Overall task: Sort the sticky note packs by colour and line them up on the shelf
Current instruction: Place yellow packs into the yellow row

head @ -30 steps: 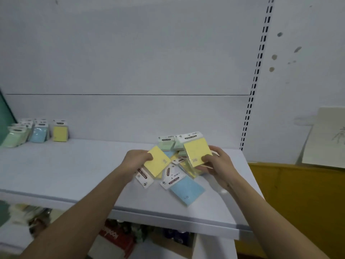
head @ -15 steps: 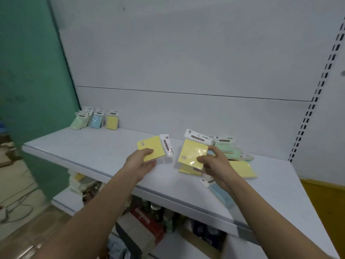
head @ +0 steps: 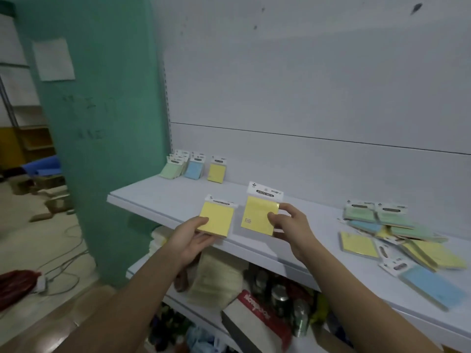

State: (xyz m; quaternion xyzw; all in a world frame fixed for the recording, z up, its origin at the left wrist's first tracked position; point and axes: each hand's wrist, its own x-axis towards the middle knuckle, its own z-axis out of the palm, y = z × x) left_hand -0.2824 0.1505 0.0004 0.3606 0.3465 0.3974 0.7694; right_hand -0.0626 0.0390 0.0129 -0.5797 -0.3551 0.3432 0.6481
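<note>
Sorting partly done: green, blue and yellow rows (head: 216,172) begun at frame centre-left on the shelf (head: 163,200); left hand (head: 190,238) and right hand (head: 293,225) fingers each grasp a yellow pack (head: 216,217), (head: 257,215); unsorted pile (head: 402,240) remains at right.

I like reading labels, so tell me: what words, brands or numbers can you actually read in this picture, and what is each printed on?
"STICKY NOTE": black band on the white header of the yellow pack held in the right hand.
Header of the yellow pack in the left hand: too blurred to read.
Headers of the standing packs and the unsorted pile: too small.
White lettering on the red box below the shelf: upside down, unreadable.
Marks on the green pillar: too faint.
</note>
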